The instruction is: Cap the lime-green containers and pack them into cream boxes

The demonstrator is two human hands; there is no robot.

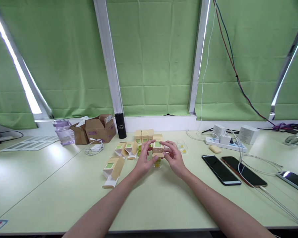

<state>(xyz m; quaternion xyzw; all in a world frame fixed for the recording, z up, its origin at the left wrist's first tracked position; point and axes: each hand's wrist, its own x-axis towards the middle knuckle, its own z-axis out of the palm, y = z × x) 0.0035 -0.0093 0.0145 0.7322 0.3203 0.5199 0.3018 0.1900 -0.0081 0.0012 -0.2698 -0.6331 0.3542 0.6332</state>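
Between my hands is a small kraft box (158,149) with a green window, its near end flap folded out. My left hand (146,157) grips its left side, and my right hand (174,157) grips its right side. Just below the flap, a small glass jar (157,163) with yellow contents stands on the table. To the left lie a larger-looking kraft box (113,168) with an open end and two more open kraft boxes (121,149), (131,149). Behind my hands, several kraft boxes (144,135) stand in a row. A clear plastic tray (182,147) with yellow bits is partly hidden by my right hand.
At the back left are a purple bottle (64,133), a cardboard carton (100,129), a coiled white cable (94,147) and a black tumbler (120,126). To the right lie phones (221,169), (244,171), a power strip (224,144) and loose cables.
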